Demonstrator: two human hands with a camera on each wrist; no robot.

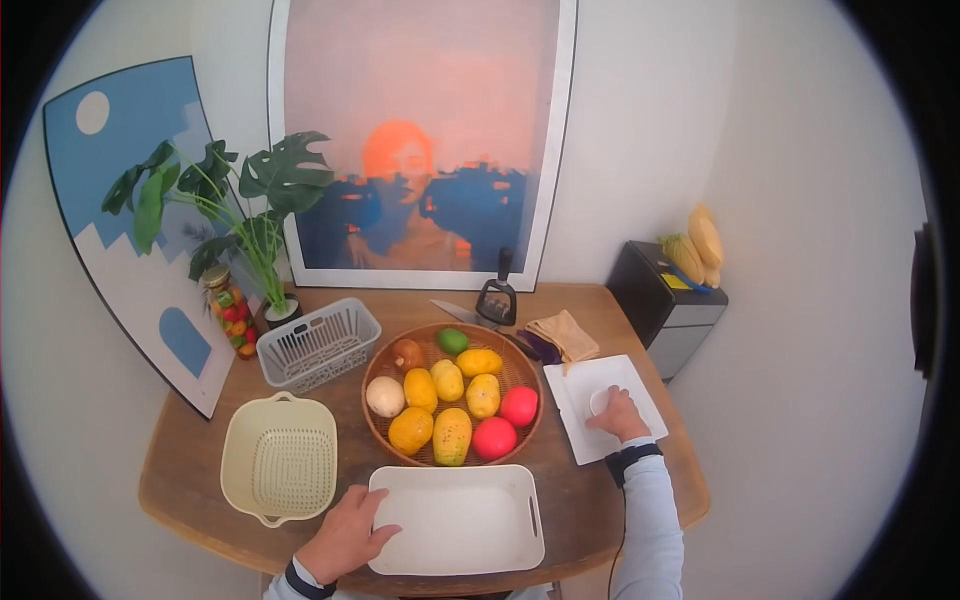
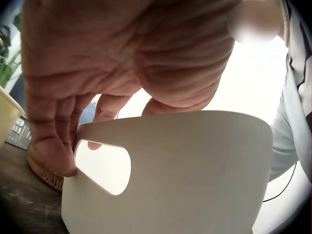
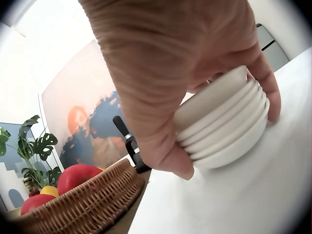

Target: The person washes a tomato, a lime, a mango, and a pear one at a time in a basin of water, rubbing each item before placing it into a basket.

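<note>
My left hand (image 1: 345, 535) straddles the left rim of a white rectangular tray (image 1: 460, 520). The left wrist view has the fingers (image 2: 51, 151) around the tray's wall (image 2: 195, 165) beside its handle hole. On a square white plate (image 1: 580, 430), my right hand (image 1: 622, 415) grips small white bowls (image 1: 599, 402). Seen from the right wrist, these are several nested bowls (image 3: 224, 122), tilted, with the thumb (image 3: 170, 158) on one side and fingers on the other. The lowest bowl is close to the plate; whether it touches cannot be told.
A round wicker basket (image 1: 372, 425) of fruit and vegetables stands mid-table. Left are a cream basket (image 1: 235, 460), grey basket (image 1: 320, 345), jar (image 1: 232, 315) and plant (image 1: 270, 250). Behind lie a knife (image 1: 453, 310), black-handled tool (image 1: 503, 285) and cloth (image 1: 565, 335).
</note>
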